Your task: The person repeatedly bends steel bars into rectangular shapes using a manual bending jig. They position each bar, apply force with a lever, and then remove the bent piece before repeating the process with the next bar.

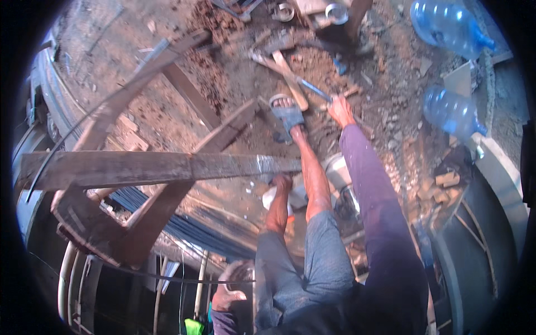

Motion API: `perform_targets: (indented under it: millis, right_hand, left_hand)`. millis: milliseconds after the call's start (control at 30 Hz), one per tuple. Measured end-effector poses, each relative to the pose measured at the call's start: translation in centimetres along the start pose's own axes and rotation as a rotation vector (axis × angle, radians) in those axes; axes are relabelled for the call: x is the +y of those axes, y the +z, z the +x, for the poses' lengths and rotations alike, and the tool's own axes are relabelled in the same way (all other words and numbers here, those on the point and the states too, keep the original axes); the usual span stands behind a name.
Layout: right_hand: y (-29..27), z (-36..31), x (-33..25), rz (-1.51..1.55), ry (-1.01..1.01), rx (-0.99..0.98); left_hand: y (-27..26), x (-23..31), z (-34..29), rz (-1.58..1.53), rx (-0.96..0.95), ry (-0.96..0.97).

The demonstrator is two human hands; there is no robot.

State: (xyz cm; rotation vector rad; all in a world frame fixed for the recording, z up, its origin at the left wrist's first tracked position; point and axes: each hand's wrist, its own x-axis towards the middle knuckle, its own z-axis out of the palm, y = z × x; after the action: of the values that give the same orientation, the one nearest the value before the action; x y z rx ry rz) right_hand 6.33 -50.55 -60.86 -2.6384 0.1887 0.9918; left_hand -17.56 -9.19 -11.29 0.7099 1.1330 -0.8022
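My right hand point(341, 111), on an outstretched arm, is closed around the end of a long hand tool point(314, 88) with a blue shaft. The tool's far end lies over the dirt beside a pale wooden slat point(291, 81); its head is too blurred to name. Low in the view, close to my left thigh, my left hand point(228, 290) is curled at a thin dark rod point(184, 278) that runs off to the left. A thick wooden beam point(128, 170) reaches from the left toward my legs, across other timbers.
My sandalled foot point(289, 116) stands on rubble-strewn dirt. Two clear blue water bottles, an upper one point(446, 28) and a lower one point(451, 111), lie at right. Dark bars point(184, 223) are bundled beneath the beam. Broken bricks point(446, 180) lie on the right.
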Motion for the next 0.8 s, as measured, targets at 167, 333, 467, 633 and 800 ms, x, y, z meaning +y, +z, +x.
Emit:
perform_targets:
  millis: [167, 333, 467, 633, 800]
  right_hand:
    - [-7.1, -2.9, -2.9, 0.098, 0.027, 0.080]
    - [-13.4, -9.6, -7.6, 0.240, -0.081, -0.014]
    - [-15.8, -16.9, -12.1, 0.291, -0.212, -0.123]
    - [-15.1, -27.7, -17.2, 0.525, -0.261, -0.341]
    - [-13.9, -37.8, -26.3, 0.832, 0.000, -0.500]
  left_hand:
    - [-1.0, -2.4, -1.4, -0.111, -0.116, 0.170]
    - [-2.8, -6.2, -2.7, -0.442, 0.006, 0.290]
    - [-5.7, -10.6, -3.7, -0.299, 0.427, 0.262]
    - [-8.3, -18.0, -4.8, -0.299, 0.606, 0.287]
    - [-10.7, -22.7, -4.1, -0.350, 0.620, 0.329]
